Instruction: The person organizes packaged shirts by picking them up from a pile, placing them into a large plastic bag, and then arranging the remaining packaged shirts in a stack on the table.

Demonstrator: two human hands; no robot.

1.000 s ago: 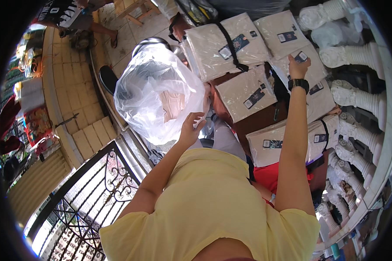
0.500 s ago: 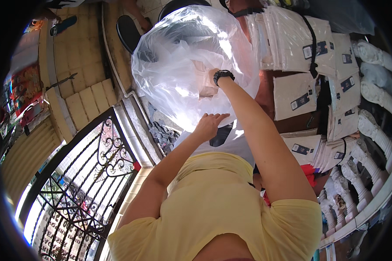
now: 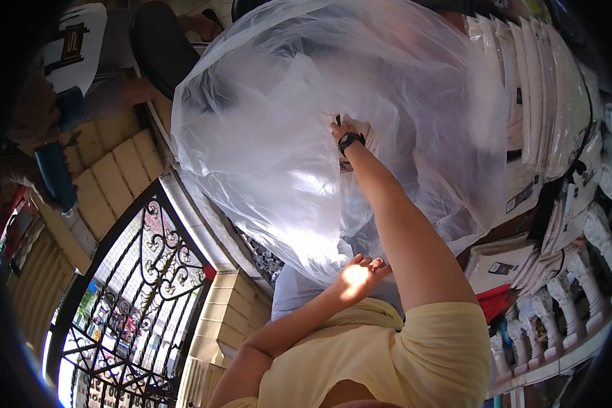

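A large clear plastic bag (image 3: 265, 136) stands wide in front of me, its mouth facing up. Deep inside lies a small stack of flat cream packets (image 3: 364, 132). My right hand (image 3: 343, 129), with a black watch on its wrist, reaches down into the bag; its fingers are closed at the edge of the top packet, beside a dark tag. At the near rim, my left hand (image 3: 358, 275) has its fingers curled on the plastic, with bright sunlight on its back.
More wrapped cream packets (image 3: 551, 95) with dark labels are piled at the right, beside a white balustrade (image 3: 568, 292). A black iron gate (image 3: 136, 299) stands at the left. Beyond the bag is a black chair (image 3: 160, 47), and another person (image 3: 81, 51) is at the far left.
The bag appears larger and wider, covering more of the view. My right hand is still inside at the packets. My left hand's fingers, stretched along the rim before, are now curled. My view has shifted.
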